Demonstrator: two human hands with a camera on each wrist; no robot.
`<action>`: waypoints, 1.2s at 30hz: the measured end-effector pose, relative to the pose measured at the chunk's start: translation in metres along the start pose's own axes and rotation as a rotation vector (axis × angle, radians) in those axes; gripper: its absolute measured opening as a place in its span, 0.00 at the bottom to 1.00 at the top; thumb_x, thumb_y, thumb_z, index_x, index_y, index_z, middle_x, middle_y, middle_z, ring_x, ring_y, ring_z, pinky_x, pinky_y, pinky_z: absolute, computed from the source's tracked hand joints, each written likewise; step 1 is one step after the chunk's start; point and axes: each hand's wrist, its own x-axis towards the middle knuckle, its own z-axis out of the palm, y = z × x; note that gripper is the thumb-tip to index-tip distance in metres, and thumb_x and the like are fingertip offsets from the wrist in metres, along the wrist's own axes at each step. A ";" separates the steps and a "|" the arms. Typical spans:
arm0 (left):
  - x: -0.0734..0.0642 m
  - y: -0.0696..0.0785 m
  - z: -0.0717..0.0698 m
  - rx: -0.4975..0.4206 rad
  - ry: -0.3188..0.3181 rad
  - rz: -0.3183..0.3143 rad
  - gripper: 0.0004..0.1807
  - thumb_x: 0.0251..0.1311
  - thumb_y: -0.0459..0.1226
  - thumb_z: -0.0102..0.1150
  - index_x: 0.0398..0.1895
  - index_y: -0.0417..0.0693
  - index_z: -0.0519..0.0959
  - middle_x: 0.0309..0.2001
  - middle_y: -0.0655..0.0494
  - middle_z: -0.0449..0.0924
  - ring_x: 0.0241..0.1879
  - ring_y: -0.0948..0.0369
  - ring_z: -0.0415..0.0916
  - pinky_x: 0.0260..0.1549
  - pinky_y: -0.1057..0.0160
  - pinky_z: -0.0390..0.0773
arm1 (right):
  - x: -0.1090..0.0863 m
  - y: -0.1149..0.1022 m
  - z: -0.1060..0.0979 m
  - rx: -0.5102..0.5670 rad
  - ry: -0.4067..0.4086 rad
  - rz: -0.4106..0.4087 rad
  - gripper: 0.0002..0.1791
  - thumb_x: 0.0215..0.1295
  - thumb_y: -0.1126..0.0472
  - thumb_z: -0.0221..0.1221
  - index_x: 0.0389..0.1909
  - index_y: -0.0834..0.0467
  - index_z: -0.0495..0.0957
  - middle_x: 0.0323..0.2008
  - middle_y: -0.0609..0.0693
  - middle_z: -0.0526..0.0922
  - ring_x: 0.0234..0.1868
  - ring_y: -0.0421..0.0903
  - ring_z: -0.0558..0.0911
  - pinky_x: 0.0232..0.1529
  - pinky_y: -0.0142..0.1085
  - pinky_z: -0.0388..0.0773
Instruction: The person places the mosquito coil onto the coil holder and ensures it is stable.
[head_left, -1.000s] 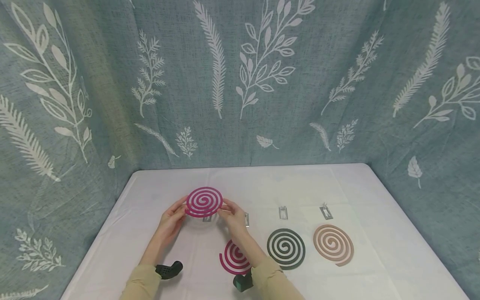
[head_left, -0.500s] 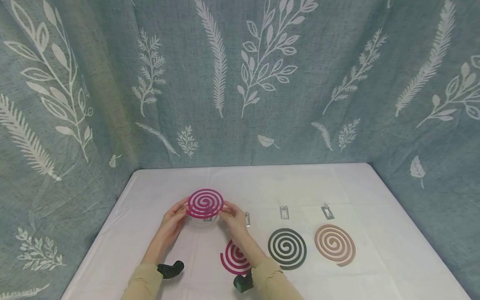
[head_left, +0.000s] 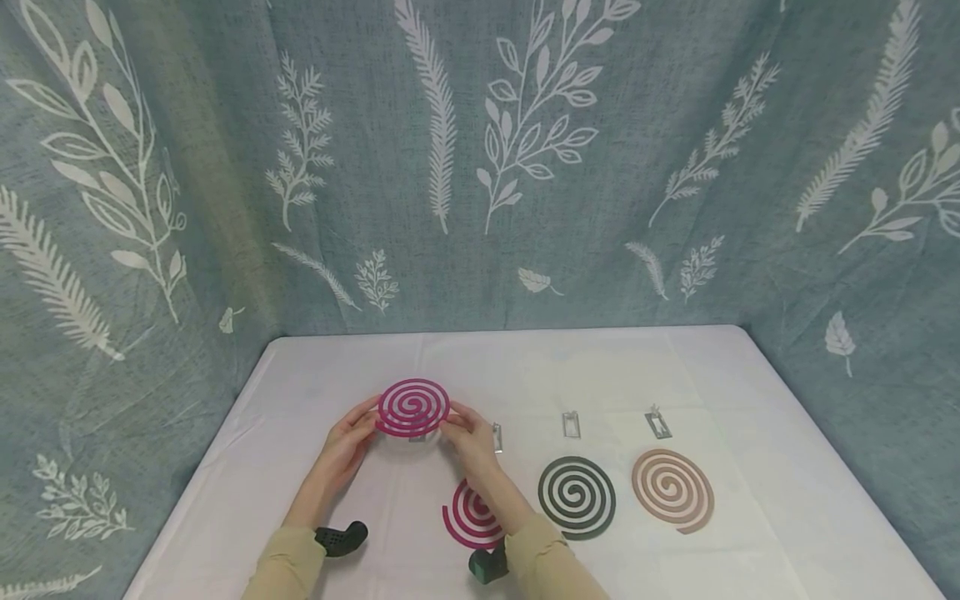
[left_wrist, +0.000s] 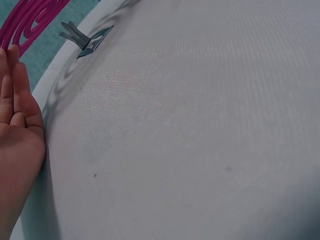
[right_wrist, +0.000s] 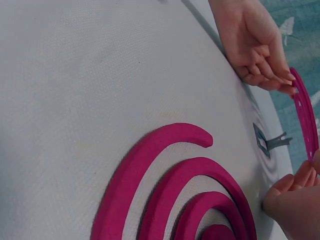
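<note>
In the head view, a magenta mosquito coil (head_left: pixel 405 432) is held up over the table. My left hand (head_left: pixel 347 443) pinches its left edge, and my right hand (head_left: pixel 471 439) pinches the opposite edge. Below the coil stands a small metal coil stand (left_wrist: pixel 89 44) with raised prongs, apart from the coil in the left wrist view. The right wrist view shows both hands' fingertips at the coil's rim. Another magenta coil (right_wrist: pixel 167 136) lies flat on the table, partly hidden by my right forearm in the head view.
To the right lie a dark green coil (head_left: pixel 576 495) and a brown coil (head_left: pixel 668 484). Behind them are more metal stands, one with raised prongs (head_left: pixel 658 423). Black wrist devices (head_left: pixel 341 541) sit at the sleeves. A patterned curtain (head_left: pixel 480 275) borders the white table (head_left: pixel 337 358).
The held coil has come down very slightly and lies a little flatter. Both hands keep their hold, and the whole head view has shifted a touch.
</note>
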 end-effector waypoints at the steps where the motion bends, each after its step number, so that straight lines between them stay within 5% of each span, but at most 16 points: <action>1: 0.000 0.000 0.000 0.007 0.002 -0.006 0.15 0.67 0.32 0.50 0.49 0.64 0.75 0.38 0.72 0.78 0.39 0.75 0.73 0.41 0.76 0.72 | 0.000 0.000 0.000 0.000 -0.001 -0.002 0.27 0.61 0.66 0.58 0.62 0.63 0.68 0.48 0.58 0.78 0.41 0.39 0.77 0.52 0.42 0.78; 11: 0.001 0.001 0.004 0.006 0.065 -0.040 0.12 0.68 0.34 0.50 0.46 0.62 0.76 0.36 0.73 0.79 0.38 0.74 0.72 0.42 0.76 0.72 | 0.003 0.002 -0.001 0.000 0.003 0.025 0.26 0.61 0.66 0.58 0.61 0.63 0.69 0.44 0.54 0.78 0.40 0.38 0.77 0.51 0.36 0.78; 18: 0.001 0.000 0.006 0.023 0.077 -0.034 0.16 0.68 0.34 0.49 0.58 0.47 0.71 0.38 0.73 0.79 0.41 0.75 0.74 0.45 0.77 0.73 | 0.005 0.005 0.000 0.010 0.013 0.030 0.25 0.61 0.68 0.58 0.61 0.64 0.69 0.42 0.53 0.78 0.38 0.38 0.76 0.47 0.32 0.78; 26: 0.002 -0.002 0.005 0.006 0.075 -0.005 0.11 0.66 0.33 0.51 0.44 0.58 0.77 0.35 0.73 0.80 0.39 0.75 0.75 0.43 0.76 0.74 | 0.003 0.005 -0.001 0.049 0.002 0.034 0.26 0.62 0.68 0.57 0.63 0.66 0.67 0.44 0.54 0.78 0.39 0.38 0.76 0.51 0.35 0.77; 36: 0.001 -0.002 0.004 0.035 0.083 -0.028 0.15 0.66 0.32 0.51 0.56 0.42 0.73 0.35 0.73 0.80 0.40 0.76 0.76 0.46 0.78 0.75 | 0.004 0.006 -0.001 0.069 0.005 0.050 0.26 0.62 0.70 0.56 0.62 0.67 0.67 0.39 0.50 0.78 0.36 0.35 0.76 0.50 0.31 0.77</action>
